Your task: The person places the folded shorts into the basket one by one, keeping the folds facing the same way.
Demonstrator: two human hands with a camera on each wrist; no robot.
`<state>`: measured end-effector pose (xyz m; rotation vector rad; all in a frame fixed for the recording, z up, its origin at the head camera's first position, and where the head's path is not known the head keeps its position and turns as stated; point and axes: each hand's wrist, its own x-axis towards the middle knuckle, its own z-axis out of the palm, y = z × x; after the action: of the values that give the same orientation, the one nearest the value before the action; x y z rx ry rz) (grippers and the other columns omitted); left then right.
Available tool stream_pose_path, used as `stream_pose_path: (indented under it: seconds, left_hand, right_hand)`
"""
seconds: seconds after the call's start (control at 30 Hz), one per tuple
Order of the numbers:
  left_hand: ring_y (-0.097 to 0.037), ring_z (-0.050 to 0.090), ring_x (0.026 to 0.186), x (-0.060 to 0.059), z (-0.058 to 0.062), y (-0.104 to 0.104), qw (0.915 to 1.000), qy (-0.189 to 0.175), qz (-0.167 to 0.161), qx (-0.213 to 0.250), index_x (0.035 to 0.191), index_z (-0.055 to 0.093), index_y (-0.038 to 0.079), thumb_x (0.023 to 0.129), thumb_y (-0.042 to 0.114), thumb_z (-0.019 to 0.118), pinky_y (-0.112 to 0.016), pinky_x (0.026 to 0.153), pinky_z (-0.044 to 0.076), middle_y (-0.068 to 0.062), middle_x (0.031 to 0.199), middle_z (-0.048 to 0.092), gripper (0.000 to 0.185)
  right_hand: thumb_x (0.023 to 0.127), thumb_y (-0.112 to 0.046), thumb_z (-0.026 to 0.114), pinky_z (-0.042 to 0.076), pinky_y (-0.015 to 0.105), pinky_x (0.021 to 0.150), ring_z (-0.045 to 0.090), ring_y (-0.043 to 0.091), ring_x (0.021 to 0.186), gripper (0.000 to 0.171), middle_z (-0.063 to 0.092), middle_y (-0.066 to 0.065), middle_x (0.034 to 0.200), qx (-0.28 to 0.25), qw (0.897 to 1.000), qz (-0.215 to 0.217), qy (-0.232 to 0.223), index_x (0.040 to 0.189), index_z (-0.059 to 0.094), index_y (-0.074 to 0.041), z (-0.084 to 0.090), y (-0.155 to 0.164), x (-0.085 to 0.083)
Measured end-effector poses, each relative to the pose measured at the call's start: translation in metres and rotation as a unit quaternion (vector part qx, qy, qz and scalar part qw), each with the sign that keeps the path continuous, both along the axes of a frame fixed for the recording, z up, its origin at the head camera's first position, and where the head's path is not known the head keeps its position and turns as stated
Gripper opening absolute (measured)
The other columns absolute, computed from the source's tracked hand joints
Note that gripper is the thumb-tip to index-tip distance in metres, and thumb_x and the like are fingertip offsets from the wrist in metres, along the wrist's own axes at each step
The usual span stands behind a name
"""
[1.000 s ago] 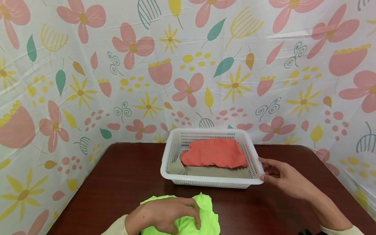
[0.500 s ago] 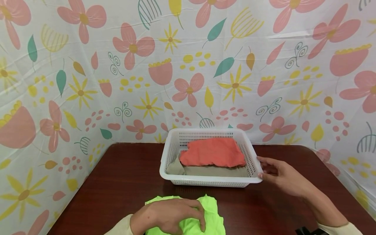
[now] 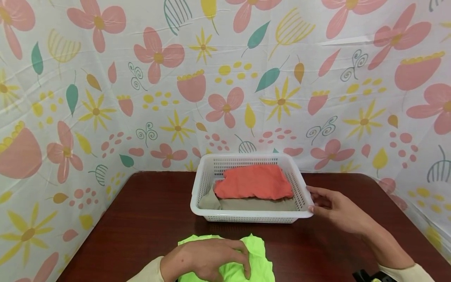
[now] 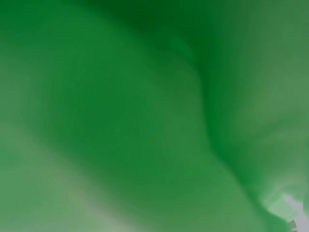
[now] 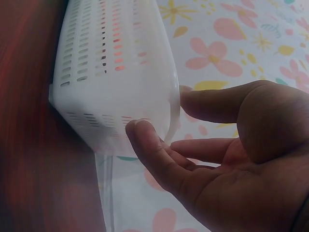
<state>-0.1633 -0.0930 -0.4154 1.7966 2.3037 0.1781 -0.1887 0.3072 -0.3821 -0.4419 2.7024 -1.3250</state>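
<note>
In the head view my left hand (image 3: 210,259) lies over a crumpled neon green cloth (image 3: 256,261) at the table's front, its fingers curled into the fabric. Green fills nearly all of the left wrist view. My right hand (image 3: 339,210) is at the right end of a white plastic basket (image 3: 246,213), its thumb at the front corner and its forefinger farther back. In the right wrist view the right thumb touches the rim's outer edge, and a fingertip (image 5: 140,128) presses the slotted wall below. A coral-red folded cloth (image 3: 251,182) sits in the basket on top of a grey-beige cloth (image 3: 258,204).
A dark reddish-brown table (image 3: 148,219) carries everything. Behind it hangs a floral sheet (image 3: 225,109), close to the basket's back rim. A small black object (image 3: 373,276) shows by the right sleeve at the bottom edge.
The basket has shifted slightly left and back, with my right hand staying at its end. My left hand and the green cloth have moved a little to the right together.
</note>
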Motion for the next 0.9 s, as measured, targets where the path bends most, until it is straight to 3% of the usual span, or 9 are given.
stream_pose_path:
  seconds: [0.63,0.9]
  left_hand:
    - [0.007,0.049,0.122,-0.002,-0.001,0.015,0.9986,-0.048,-0.02,0.012,0.128,0.068,0.033,0.077,0.003,0.09,-0.002,0.086,0.037,0.014,0.137,0.053,0.064]
    - [0.009,0.048,0.125,0.002,-0.004,0.025,0.9988,-0.043,-0.019,0.008,0.127,0.069,0.033,0.081,0.006,0.09,-0.002,0.091,0.035,0.015,0.138,0.054,0.058]
  right_hand:
    - [0.102,-0.017,0.073,0.059,0.027,0.079,0.069,0.029,0.109,0.069,0.066,0.025,0.133,-0.008,1.0,0.0,0.0,0.156,0.04,0.01,-0.001,-0.001,0.0]
    - [0.101,-0.015,0.073,0.059,0.027,0.079,0.068,0.03,0.109,0.068,0.066,0.025,0.133,-0.004,1.0,-0.006,0.003,0.156,0.041,0.01,-0.003,-0.002,0.001]
